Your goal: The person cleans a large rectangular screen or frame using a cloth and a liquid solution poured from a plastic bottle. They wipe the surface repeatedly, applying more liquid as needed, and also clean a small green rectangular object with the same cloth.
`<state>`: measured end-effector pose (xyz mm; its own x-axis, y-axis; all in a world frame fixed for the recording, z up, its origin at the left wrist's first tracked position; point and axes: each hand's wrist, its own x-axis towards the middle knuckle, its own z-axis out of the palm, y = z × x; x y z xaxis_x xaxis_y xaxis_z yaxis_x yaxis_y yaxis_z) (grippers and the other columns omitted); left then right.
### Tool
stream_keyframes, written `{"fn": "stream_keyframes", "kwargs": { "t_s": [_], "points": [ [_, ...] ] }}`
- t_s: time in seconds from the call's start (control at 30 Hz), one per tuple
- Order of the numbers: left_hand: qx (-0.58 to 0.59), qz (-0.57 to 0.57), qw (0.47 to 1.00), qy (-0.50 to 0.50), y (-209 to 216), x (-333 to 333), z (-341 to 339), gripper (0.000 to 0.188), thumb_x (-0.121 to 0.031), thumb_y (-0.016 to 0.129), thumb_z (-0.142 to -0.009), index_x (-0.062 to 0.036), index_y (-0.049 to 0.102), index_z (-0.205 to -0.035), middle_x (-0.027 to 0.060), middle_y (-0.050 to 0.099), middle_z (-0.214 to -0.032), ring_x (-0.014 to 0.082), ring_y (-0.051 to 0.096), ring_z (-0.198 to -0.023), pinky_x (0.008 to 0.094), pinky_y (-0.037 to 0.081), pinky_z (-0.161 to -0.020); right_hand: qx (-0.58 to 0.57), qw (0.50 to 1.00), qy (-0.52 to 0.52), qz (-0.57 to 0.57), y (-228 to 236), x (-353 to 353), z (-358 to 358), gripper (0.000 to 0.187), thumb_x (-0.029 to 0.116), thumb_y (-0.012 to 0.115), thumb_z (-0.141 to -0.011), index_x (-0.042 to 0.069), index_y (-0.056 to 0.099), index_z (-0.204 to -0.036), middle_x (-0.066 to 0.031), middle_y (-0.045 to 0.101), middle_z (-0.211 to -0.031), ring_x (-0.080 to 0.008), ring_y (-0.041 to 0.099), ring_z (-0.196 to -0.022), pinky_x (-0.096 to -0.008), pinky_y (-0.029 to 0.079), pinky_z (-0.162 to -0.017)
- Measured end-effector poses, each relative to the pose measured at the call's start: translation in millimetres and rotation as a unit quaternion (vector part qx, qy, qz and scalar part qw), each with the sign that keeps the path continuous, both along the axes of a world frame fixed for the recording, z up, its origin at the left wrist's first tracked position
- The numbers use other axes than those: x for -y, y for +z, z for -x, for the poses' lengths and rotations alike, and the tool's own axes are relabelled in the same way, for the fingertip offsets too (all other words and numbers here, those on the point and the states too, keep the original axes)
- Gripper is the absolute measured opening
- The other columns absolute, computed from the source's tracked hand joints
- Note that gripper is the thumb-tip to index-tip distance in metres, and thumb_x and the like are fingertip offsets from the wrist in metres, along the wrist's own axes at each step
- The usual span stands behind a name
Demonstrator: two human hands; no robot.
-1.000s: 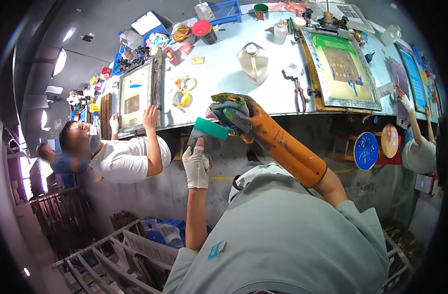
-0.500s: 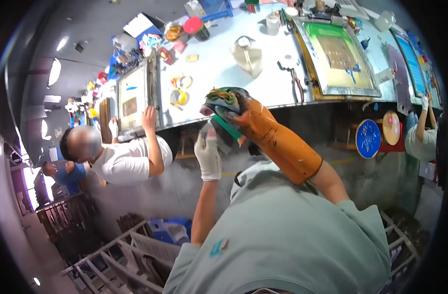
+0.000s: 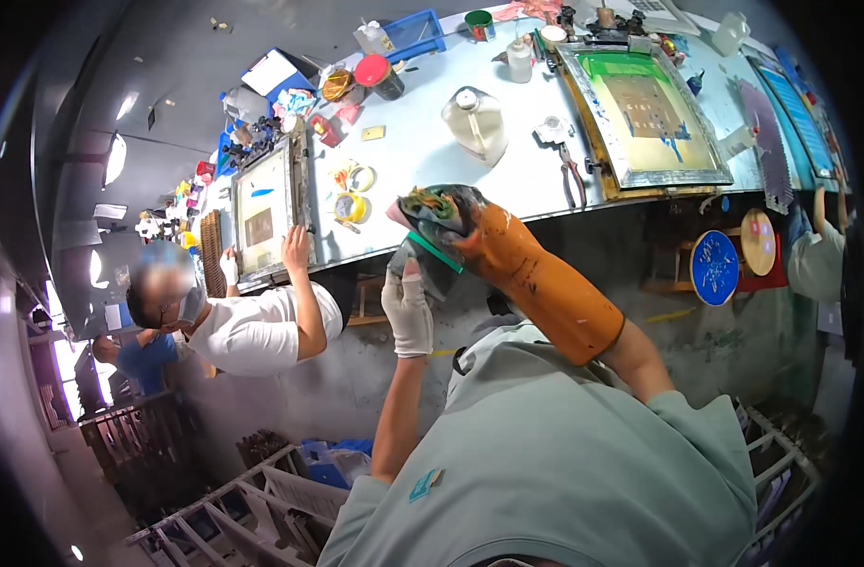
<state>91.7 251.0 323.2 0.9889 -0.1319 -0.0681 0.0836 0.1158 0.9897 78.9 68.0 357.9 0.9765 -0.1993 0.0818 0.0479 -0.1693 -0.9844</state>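
Note:
My left hand (image 3: pixel 408 314), in a white knit glove, grips a thin, partly see-through dark piece (image 3: pixel 436 281) with a green strip (image 3: pixel 436 252) along its upper edge. My thumb points up against it; the piece's exact kind does not show. A long, stained orange rubber glove covers my right hand (image 3: pixel 481 225) and forearm. Its fingers close around a crumpled rag (image 3: pixel 430 206), smeared dark and green. The rag is just above the green strip; whether they touch is unclear. Both hands are in front of the table's near edge.
On the white table (image 3: pixel 408 142) stand a clear jug (image 3: pixel 476 128), pliers (image 3: pixel 572 177), tape rolls (image 3: pixel 350 206) and a red-lidded jar (image 3: pixel 379 76). A framed screen (image 3: pixel 649 113) lies right. A person in white (image 3: pixel 262 326) works at another frame (image 3: pixel 262 203), left. Blue-topped stool (image 3: pixel 713 267) stands right.
The view has shifted slightly, so the table things sit lower in it. My right hand with the rag has shifted a little; both hands keep their holds. The person at left has turned their head.

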Motion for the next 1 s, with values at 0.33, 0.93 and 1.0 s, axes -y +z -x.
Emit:
{"fn": "stream_keyframes", "kwargs": {
  "t_s": [0.33, 0.93, 1.0],
  "points": [
    [0.043, 0.006, 0.998, 0.039, 10, 2, -11, 0.031, -0.029, 0.061, -0.099, -0.0058, 0.056, -0.119, -0.0021, 0.062, -0.099, 0.0051, 0.058, -0.079, 0.0221, 0.047, -0.063, 0.022, 0.988, -0.020, 0.154, 1, -6, 25, 0.042, 0.026, 0.059, -0.093, 0.011, 0.055, -0.131, -0.0111, 0.060, -0.129, -0.0264, 0.057, -0.117, -0.0367, 0.046, -0.102],
    [-0.217, 0.114, 0.965, 0.092, 31, 5, -21, 0.036, -0.046, 0.051, -0.099, -0.0097, 0.055, -0.097, 0.0003, 0.053, -0.066, 0.0085, 0.040, -0.040, 0.0233, 0.031, -0.038, 0.074, 0.930, 0.076, -0.352, 11, 11, 16, 0.040, 0.017, 0.066, -0.089, 0.003, 0.055, -0.125, -0.0075, 0.065, -0.118, -0.0155, 0.061, -0.110, -0.0284, 0.046, -0.099],
    [-0.270, 0.164, 0.945, 0.087, 15, 8, -19, 0.030, -0.043, 0.056, -0.097, -0.0136, 0.057, -0.099, -0.0015, 0.056, -0.069, 0.0084, 0.042, -0.042, 0.0235, 0.031, -0.038, 0.014, 0.926, 0.017, -0.376, -11, -14, 14, 0.042, 0.012, 0.066, -0.088, 0.001, 0.053, -0.127, -0.0082, 0.064, -0.121, -0.0164, 0.060, -0.113, -0.0287, 0.045, -0.102]
  ]
}}
